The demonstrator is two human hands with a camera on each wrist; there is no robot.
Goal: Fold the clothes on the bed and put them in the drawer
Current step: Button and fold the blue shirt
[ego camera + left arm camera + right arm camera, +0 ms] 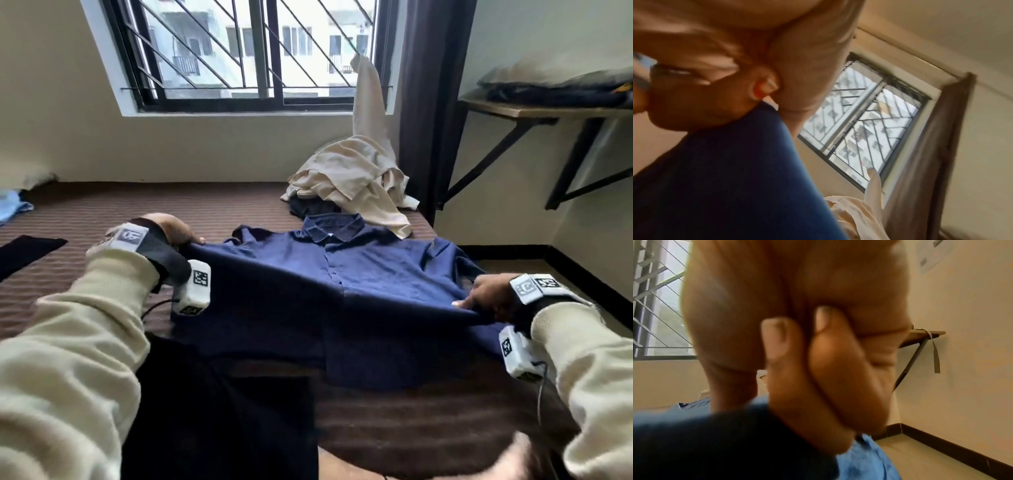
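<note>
A navy blue collared shirt [342, 291] lies front up on the brown striped bed [394, 428], collar toward the window. My left hand [181, 233] pinches its left edge and lifts it off the bed. At the other side, my right hand [486, 298] grips the right edge, also raised, so the cloth hangs stretched between both hands. The left wrist view shows curled fingers [715, 100] on blue cloth [725, 178]. In the right wrist view my fingers [818, 369] curl round the dark blue fabric [715, 443].
A crumpled cream garment [352, 174] sits behind the shirt by the window [253, 51] and dark curtain [431, 102]. Black cloth [219, 411] lies in front of me, another black piece [27, 253] at the left, light blue cloth [13, 205] far left. A wall shelf [548, 113] holds folded items.
</note>
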